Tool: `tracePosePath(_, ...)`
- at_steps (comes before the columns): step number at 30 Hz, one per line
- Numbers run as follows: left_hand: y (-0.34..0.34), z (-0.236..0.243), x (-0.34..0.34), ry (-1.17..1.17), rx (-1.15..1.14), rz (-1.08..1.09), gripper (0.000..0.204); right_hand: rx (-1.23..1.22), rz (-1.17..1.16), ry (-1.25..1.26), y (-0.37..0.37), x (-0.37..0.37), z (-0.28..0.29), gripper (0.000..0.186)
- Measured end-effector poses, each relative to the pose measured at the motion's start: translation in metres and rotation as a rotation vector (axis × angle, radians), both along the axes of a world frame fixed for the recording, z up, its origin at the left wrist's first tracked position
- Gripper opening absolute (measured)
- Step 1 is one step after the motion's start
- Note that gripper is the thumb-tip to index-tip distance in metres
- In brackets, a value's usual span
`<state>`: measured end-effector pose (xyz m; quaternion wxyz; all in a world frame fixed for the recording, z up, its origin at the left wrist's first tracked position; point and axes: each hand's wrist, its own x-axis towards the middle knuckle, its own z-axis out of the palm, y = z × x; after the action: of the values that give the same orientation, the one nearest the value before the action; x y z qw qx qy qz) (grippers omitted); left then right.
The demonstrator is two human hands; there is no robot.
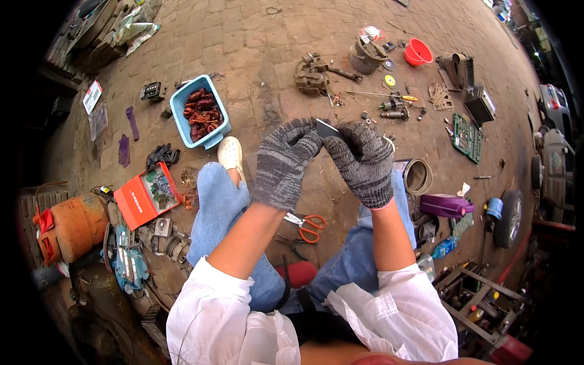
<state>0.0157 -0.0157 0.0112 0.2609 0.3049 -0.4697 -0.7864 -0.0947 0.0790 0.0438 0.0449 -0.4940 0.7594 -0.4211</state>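
Observation:
Both my hands wear grey knitted work gloves and meet in front of me, above the paved floor. Between them is a small flat dark piece [327,129] with a pale straight edge; its kind is not clear. My left hand [288,159] is closed, its fingertips at the piece's left end. My right hand [363,159] is curled shut on the piece's other side, the thumb toward it. The gloves hide part of the piece. Below the hands, scissors with orange handles [312,229] and dark-handled pliers [298,248] lie on the floor between my legs.
Left are a blue tub [177,112] of reddish-brown coils, an orange-red box [135,205] of small parts and an orange gas cylinder [79,225]. Right are a green tool case [466,137], a purple container [443,205] and a wheel [508,220]. A red bowl [417,52] stands farther off.

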Motion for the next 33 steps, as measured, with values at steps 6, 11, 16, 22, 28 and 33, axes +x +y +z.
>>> tracePosePath(6, 0.0, 0.001, -0.001, -0.043, -0.075, -0.002, 0.02, 0.038, -0.045, -0.079, 0.002, -0.001, -0.007, 0.025)
tracePosePath(11, 0.001, -0.003, -0.001, -0.008, -0.064, 0.023, 0.019, 0.024, -0.047, -0.201, 0.001, 0.003, -0.013, 0.026)
tracePosePath(16, 0.001, 0.001, -0.002, -0.065, -0.16, 0.057, 0.01, 0.057, -0.067, -0.224, -0.001, 0.007, -0.008, 0.027)
tracePosePath(22, -0.002, -0.005, -0.002, -0.151, -0.271, 0.041, 0.017, 0.039, -0.08, -0.279, -0.003, 0.011, -0.015, 0.026)
tracePosePath(28, 0.023, 0.008, -0.002, 0.07, -0.039, -0.094, 0.015, -0.081, -0.307, -0.264, -0.004, -0.01, -0.022, 0.016)
tracePosePath(33, 0.007, 0.01, -0.002, 0.035, 0.107, -0.061, 0.025, -0.25, -0.299, -0.268, 0.01, -0.021, -0.012, 0.017)
